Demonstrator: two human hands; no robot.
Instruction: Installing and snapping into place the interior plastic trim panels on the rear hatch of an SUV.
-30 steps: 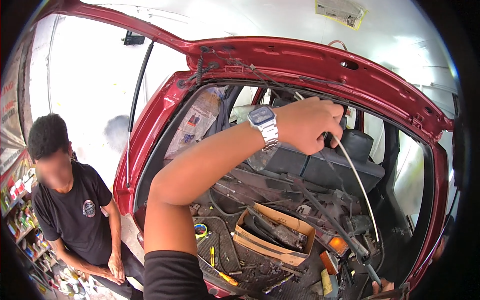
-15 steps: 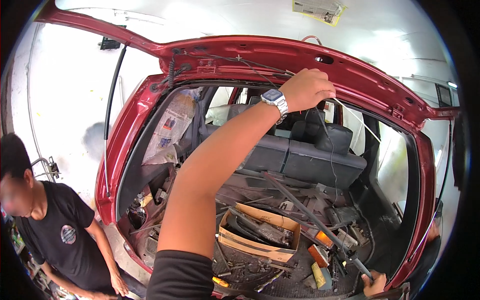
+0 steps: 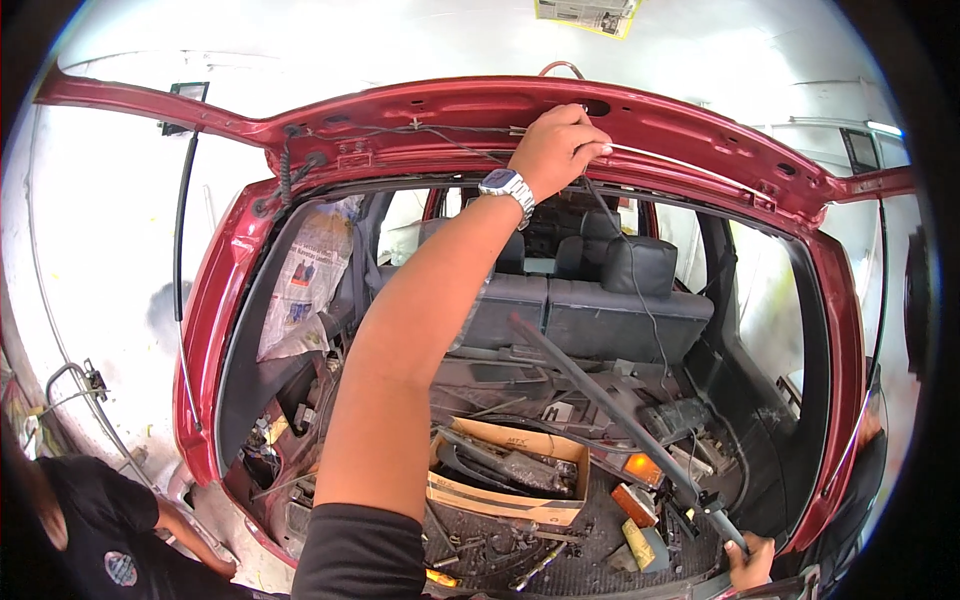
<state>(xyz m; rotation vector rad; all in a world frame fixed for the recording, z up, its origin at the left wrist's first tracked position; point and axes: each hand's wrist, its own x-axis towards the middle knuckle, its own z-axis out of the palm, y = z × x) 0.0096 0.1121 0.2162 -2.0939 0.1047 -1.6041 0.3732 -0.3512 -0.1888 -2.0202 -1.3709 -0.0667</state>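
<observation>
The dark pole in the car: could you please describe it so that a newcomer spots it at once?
Find the red car with its back open, then the cardboard box inside. The long, straight pole slants past the box's right end, down toward the lower right. Unlike the parts lying around it, it is gripped by the right hand.

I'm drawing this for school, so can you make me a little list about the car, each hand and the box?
Car hatch: red, raised
Left hand: pinching a thin white rod by the hatch
Right hand: gripping a grey pole
Cardboard box: open, dark parts inside
Orange light: near the pole
</observation>
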